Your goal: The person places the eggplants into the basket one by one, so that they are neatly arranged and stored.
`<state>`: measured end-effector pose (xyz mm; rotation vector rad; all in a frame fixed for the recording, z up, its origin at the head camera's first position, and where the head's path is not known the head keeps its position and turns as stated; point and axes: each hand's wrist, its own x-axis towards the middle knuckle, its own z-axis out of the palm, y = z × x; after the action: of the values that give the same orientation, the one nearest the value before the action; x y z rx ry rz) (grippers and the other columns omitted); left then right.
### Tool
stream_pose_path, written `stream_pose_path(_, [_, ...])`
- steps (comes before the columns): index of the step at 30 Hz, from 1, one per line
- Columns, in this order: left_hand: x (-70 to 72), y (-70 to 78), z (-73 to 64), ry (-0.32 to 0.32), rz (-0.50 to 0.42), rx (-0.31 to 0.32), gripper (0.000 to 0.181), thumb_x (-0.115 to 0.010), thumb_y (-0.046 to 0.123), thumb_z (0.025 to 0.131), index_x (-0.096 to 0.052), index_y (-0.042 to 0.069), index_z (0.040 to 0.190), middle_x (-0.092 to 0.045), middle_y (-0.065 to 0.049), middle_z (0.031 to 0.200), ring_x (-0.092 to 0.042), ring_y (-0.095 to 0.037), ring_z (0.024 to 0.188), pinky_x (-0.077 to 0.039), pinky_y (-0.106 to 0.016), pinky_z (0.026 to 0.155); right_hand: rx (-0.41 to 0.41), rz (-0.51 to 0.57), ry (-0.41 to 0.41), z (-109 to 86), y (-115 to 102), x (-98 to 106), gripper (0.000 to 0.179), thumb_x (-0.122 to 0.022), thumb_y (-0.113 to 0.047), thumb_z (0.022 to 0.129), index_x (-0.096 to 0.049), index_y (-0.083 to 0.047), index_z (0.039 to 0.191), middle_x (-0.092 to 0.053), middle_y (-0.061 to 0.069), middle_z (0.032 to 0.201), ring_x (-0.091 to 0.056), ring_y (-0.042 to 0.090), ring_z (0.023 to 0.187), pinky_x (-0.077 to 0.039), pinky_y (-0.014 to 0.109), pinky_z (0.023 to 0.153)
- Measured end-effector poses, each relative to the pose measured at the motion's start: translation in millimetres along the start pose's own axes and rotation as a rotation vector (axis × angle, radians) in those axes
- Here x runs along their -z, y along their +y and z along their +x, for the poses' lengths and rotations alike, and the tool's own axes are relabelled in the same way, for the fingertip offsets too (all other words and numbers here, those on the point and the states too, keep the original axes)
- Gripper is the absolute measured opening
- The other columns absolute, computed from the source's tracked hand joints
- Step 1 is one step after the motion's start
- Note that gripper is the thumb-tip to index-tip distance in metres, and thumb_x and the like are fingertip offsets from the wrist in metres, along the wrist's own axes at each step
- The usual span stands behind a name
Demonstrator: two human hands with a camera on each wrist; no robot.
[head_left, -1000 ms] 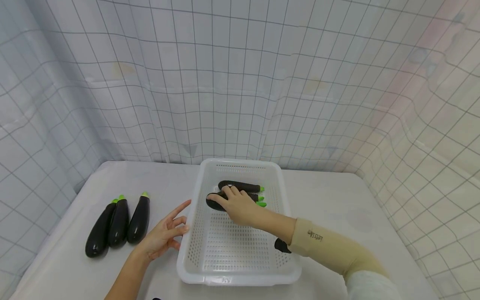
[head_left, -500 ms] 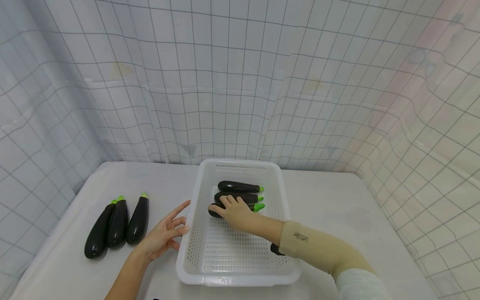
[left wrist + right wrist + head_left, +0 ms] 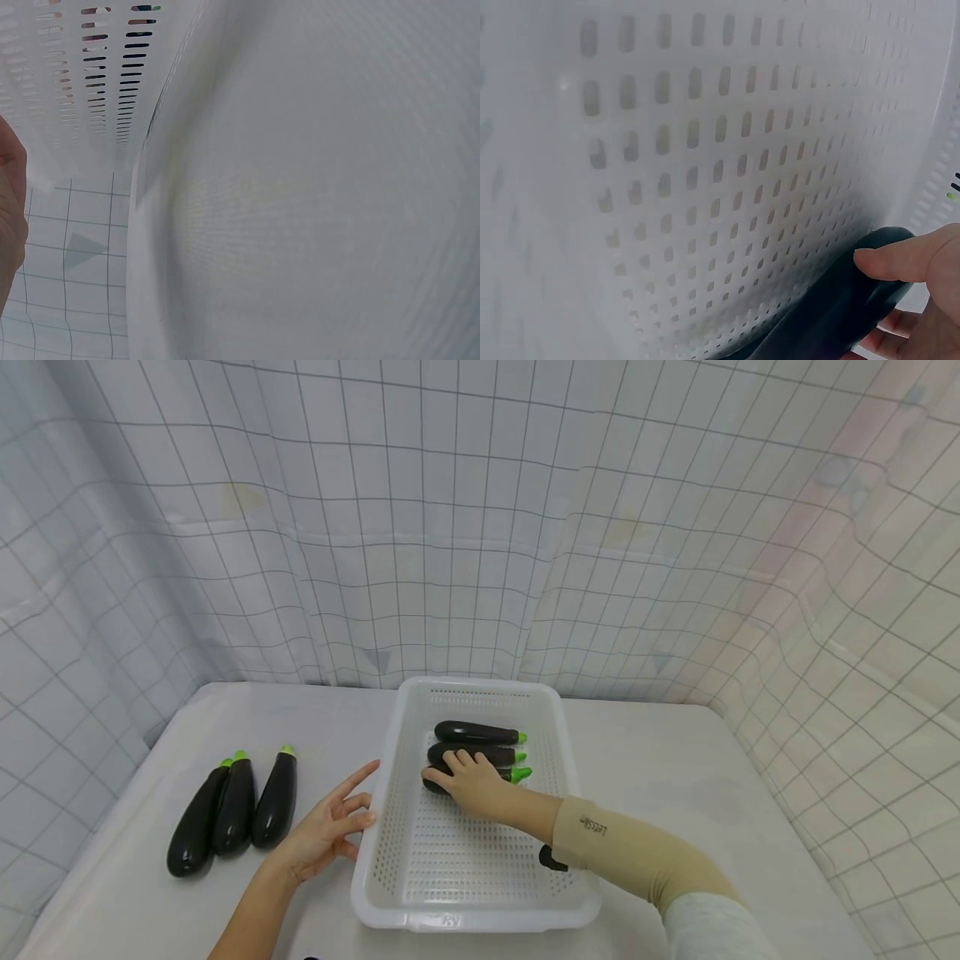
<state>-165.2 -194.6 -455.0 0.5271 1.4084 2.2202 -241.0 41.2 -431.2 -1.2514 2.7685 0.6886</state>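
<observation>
In the head view, a white perforated plastic basket point(image 3: 480, 920) stands on the table. Two eggplants, a far one point(image 3: 476, 732) and a middle one point(image 3: 480, 755), lie crosswise in it, green stems to the right. My right hand point(image 3: 474, 787) grips a third eggplant point(image 3: 435, 785), the nearest of the row, and covers much of it. The right wrist view has the thumb on this dark eggplant point(image 3: 832, 307), fingers on its other side, against the basket floor. Beside the basket's left rim is my left hand point(image 3: 326, 831), fingers loosely spread, index fingertip and thumb at the rim.
Left on the white-covered table point(image 3: 652, 760) lie three more eggplants: an outer one point(image 3: 198, 822), a middle one point(image 3: 236, 806) and an inner one point(image 3: 276, 800). A white grid-patterned curtain point(image 3: 465, 543) encloses the back and sides. Under the right forearm shows a small black object point(image 3: 551, 858).
My right hand has brought the gripped eggplant down and nearer to me, in front of the other two, then slightly right. The left hand has stayed at the rim.
</observation>
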Motion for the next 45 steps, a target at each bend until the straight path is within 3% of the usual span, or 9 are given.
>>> stream_pose_path(7, [0.4, -0.2, -0.7, 0.003, -0.001, 0.005, 0.074, -0.042, -0.005, 0.093, 0.004, 0.016, 0.147, -0.053, 0.004, 0.098, -0.058, -0.009, 0.082, -0.055, -0.027, 0.059, -0.006, -0.011, -0.015, 2.1, 1, -2, 0.063, -0.059, -0.025, 0.089, -0.022, -0.033, 0.14, -0.033, 0.006, 0.134, -0.037, 0.021, 0.121, -0.042, 0.032, 0.093])
stream_pose_path(15, [0.1, 0.1, -1.1, 0.01, 0.0, 0.008, 0.072, -0.042, -0.004, 0.094, 0.001, 0.017, 0.147, -0.053, 0.004, 0.099, -0.059, -0.009, 0.082, -0.055, -0.028, 0.06, -0.011, -0.01, -0.001, 3.3, 2, -4, 0.054, -0.049, -0.023, 0.095, -0.023, -0.033, 0.141, -0.033, 0.006, 0.135, -0.037, 0.021, 0.121, -0.041, 0.032, 0.094])
stream_pose_path(36, [-0.3, 0.0, -0.8, 0.017, 0.001, 0.008, 0.072, -0.042, -0.004, 0.093, -0.002, 0.019, 0.148, -0.053, 0.004, 0.098, -0.059, -0.009, 0.082, -0.055, -0.028, 0.06, -0.019, -0.046, 0.026, 2.3, 6, -2, 0.055, -0.05, -0.027, 0.094, -0.023, -0.033, 0.141, -0.034, 0.006, 0.135, -0.041, 0.021, 0.119, -0.043, 0.03, 0.093])
stream_pose_path(41, [0.1, 0.0, -0.6, 0.009, 0.0, 0.008, 0.072, -0.042, -0.005, 0.093, 0.0, 0.018, 0.148, -0.053, 0.004, 0.098, -0.059, -0.009, 0.083, -0.056, -0.028, 0.061, -0.024, -0.003, 0.038, -1.9, 10, 6, 0.063, -0.057, -0.025, 0.09, -0.021, -0.033, 0.142, -0.033, 0.006, 0.135, -0.041, 0.021, 0.117, -0.044, 0.03, 0.091])
stream_pose_path(45, [0.3, -0.1, -0.7, 0.007, 0.001, 0.006, 0.072, -0.042, -0.005, 0.093, 0.001, 0.017, 0.148, -0.053, 0.005, 0.098, -0.059, -0.009, 0.083, -0.056, -0.028, 0.06, -0.032, 0.107, 0.059, -6.5, 21, 16, 0.072, -0.064, -0.021, 0.086, -0.02, -0.03, 0.142, -0.034, 0.007, 0.132, -0.041, 0.022, 0.115, -0.044, 0.031, 0.089])
